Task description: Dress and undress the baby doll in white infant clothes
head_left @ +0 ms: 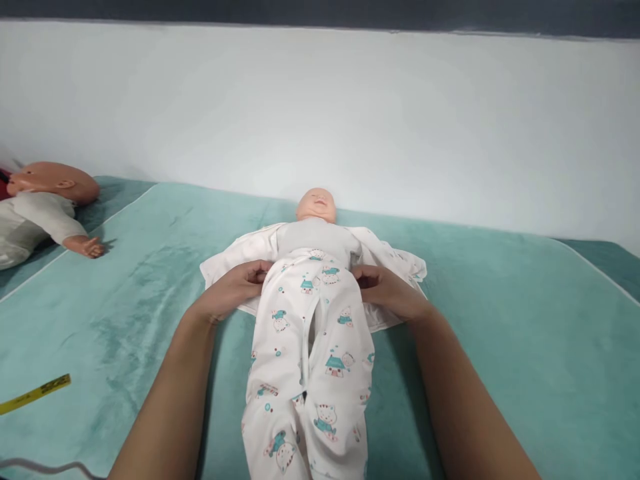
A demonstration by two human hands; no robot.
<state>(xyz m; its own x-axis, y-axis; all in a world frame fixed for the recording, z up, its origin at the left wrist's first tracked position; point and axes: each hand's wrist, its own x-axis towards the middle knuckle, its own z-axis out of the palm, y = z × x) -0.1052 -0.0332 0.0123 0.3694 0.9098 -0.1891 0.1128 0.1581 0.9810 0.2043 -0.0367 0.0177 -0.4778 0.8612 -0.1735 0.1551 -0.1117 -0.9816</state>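
A baby doll [317, 205] lies on its back in the middle, its head toward the wall. Printed white baby pants [285, 337] with bears and houses cover its legs up to the waist, a front slit gaping between the legs. My left hand [236, 288] grips the pants at the left hip, fingertips partly hidden at the cloth's edge. At the opposite hip my right hand [393, 292] is closed on the pants too, thumb and fingers curled in at the side. A white baby jacket [253, 245] lies spread beneath the doll's upper body, sleeves out to both sides.
A second doll [35, 217] in off-white clothes lies at the far left. Nearer on that side are a yellow measuring tape [37, 393] and a grey cord [47, 465]. Teal cloth [505, 347] covers the surface, which meets a white wall [320, 113] behind.
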